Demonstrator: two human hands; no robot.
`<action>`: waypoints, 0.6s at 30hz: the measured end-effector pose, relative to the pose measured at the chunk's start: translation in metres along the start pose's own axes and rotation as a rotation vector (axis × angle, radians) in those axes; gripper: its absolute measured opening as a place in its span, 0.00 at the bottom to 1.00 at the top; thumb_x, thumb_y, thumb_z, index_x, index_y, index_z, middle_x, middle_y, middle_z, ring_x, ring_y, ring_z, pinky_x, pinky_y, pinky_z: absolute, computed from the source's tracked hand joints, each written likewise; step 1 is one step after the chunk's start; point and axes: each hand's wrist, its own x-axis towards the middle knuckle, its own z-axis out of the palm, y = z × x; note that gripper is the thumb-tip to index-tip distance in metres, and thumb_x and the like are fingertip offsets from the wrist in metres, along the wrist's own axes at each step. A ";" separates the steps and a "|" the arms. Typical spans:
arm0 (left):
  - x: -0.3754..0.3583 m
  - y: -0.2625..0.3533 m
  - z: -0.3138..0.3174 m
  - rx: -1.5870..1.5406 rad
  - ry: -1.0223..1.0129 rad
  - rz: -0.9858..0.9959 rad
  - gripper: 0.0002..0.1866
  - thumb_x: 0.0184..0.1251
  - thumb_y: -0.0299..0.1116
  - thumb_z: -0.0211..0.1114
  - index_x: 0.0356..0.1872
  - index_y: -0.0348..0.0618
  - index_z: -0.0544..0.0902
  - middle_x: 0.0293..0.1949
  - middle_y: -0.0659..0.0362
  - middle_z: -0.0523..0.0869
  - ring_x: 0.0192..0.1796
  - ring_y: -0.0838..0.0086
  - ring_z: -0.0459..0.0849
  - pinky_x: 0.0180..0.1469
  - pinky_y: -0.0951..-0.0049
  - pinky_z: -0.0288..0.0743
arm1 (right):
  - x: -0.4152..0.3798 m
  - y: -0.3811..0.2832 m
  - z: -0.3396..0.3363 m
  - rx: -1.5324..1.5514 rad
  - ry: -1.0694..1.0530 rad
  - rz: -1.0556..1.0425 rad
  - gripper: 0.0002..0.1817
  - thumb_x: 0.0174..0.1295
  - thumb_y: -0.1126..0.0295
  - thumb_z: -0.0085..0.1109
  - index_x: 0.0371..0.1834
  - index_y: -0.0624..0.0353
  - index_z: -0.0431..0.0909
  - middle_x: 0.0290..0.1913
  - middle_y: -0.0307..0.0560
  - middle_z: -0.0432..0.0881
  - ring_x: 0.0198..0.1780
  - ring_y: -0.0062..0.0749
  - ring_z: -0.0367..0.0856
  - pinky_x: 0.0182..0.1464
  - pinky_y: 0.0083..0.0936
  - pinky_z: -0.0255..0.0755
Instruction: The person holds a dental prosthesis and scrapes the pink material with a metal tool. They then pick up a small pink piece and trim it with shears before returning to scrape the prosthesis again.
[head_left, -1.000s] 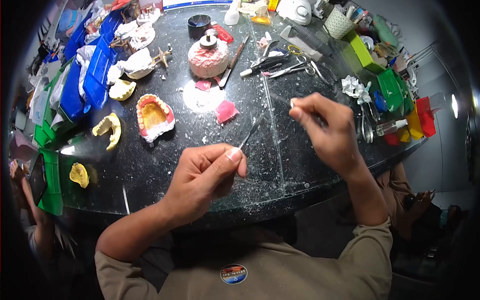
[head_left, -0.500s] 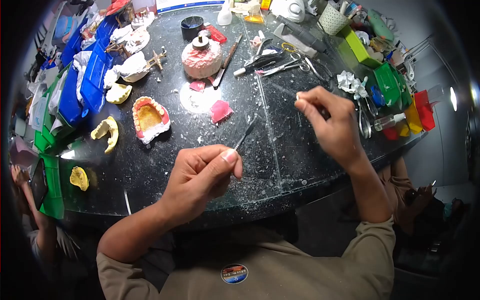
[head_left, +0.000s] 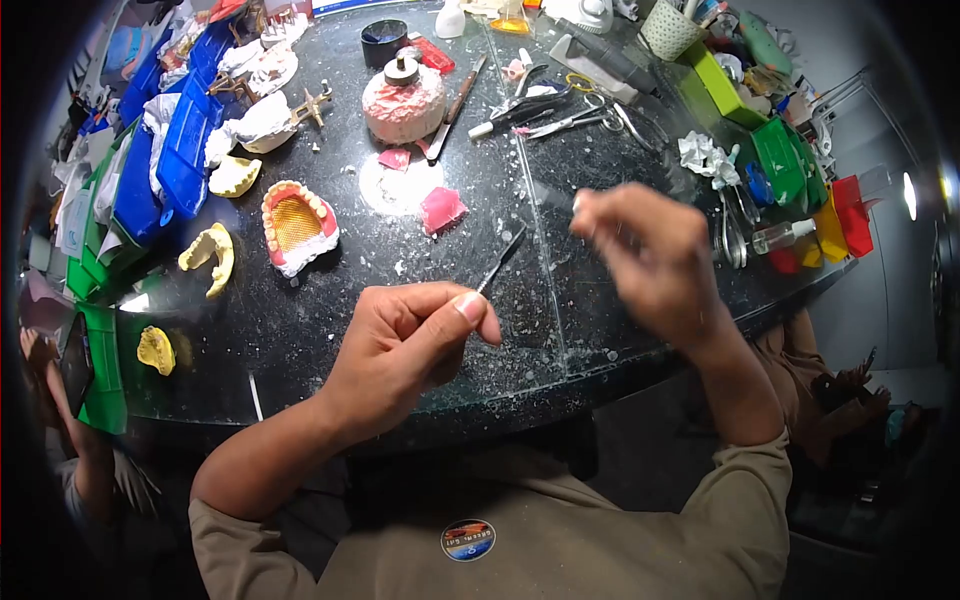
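My left hand (head_left: 420, 335) pinches a thin metal tool (head_left: 503, 258), whose dark flat tip points up and to the right above the table. My right hand (head_left: 650, 255) is blurred, its fingers drawn together around a thin object that smears toward the upper left; I cannot make out what it is. Beyond my left hand lie a pink wax piece (head_left: 442, 210) and a smaller pink scrap (head_left: 394, 159) by a bright light spot. A denture model (head_left: 300, 228) with teeth, pink gum and a gold mesh sits to the left.
Yellowish casts (head_left: 212, 257) lie on the left beside blue bins (head_left: 187, 150). A pink-and-white flask (head_left: 403, 105), a wooden-handled knife (head_left: 458, 108) and scissors (head_left: 575, 122) lie farther back. Green bins (head_left: 785, 165) stand right. Other people's arms show at both sides.
My right hand has shifted slightly left and is more blurred. The tool in my left hand has tilted a little to the right.
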 end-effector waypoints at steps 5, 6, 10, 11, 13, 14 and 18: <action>0.000 0.003 0.003 0.115 0.129 0.075 0.12 0.67 0.33 0.56 0.35 0.33 0.82 0.15 0.72 0.68 0.17 0.91 0.60 0.18 0.85 0.49 | 0.001 -0.010 -0.006 0.138 0.050 0.122 0.04 0.53 0.80 0.60 0.31 0.67 0.75 0.28 0.51 0.80 0.29 0.36 0.82 0.29 0.23 0.72; 0.001 0.003 0.003 0.156 0.168 0.086 0.11 0.66 0.32 0.57 0.36 0.33 0.82 0.15 0.71 0.70 0.18 0.91 0.61 0.19 0.86 0.50 | 0.002 -0.015 -0.008 0.143 0.033 0.102 0.05 0.53 0.80 0.60 0.32 0.67 0.75 0.29 0.50 0.80 0.29 0.37 0.82 0.29 0.24 0.72; 0.002 -0.002 0.005 0.226 0.244 0.150 0.08 0.63 0.29 0.61 0.37 0.35 0.84 0.19 0.71 0.75 0.20 0.92 0.64 0.20 0.87 0.53 | -0.002 -0.024 -0.004 0.195 -0.031 0.051 0.06 0.52 0.82 0.60 0.34 0.66 0.76 0.29 0.51 0.80 0.30 0.38 0.82 0.29 0.26 0.73; 0.001 -0.002 0.006 0.257 0.249 0.156 0.08 0.63 0.28 0.61 0.37 0.34 0.84 0.20 0.71 0.75 0.21 0.92 0.64 0.21 0.88 0.54 | -0.001 -0.028 -0.002 0.170 -0.052 0.050 0.05 0.53 0.79 0.59 0.33 0.65 0.75 0.28 0.50 0.78 0.28 0.40 0.81 0.28 0.29 0.72; 0.000 -0.003 0.007 0.321 0.257 0.162 0.08 0.63 0.27 0.61 0.37 0.33 0.84 0.21 0.71 0.75 0.22 0.92 0.65 0.22 0.88 0.55 | 0.000 -0.029 -0.002 0.113 -0.076 0.074 0.04 0.54 0.77 0.59 0.32 0.64 0.75 0.26 0.49 0.77 0.27 0.42 0.79 0.27 0.30 0.72; 0.002 -0.005 0.007 0.351 0.263 0.164 0.08 0.63 0.27 0.61 0.37 0.33 0.84 0.21 0.71 0.75 0.22 0.92 0.65 0.22 0.88 0.55 | 0.001 -0.029 -0.002 0.085 -0.088 0.087 0.04 0.54 0.76 0.59 0.31 0.63 0.75 0.26 0.49 0.76 0.26 0.42 0.79 0.27 0.30 0.71; -0.001 -0.006 0.009 0.502 0.279 0.255 0.08 0.63 0.26 0.60 0.36 0.32 0.83 0.20 0.71 0.75 0.23 0.91 0.65 0.23 0.88 0.57 | 0.004 -0.008 0.001 -0.267 -0.105 0.182 0.03 0.56 0.76 0.58 0.30 0.63 0.74 0.24 0.48 0.75 0.25 0.45 0.77 0.25 0.32 0.70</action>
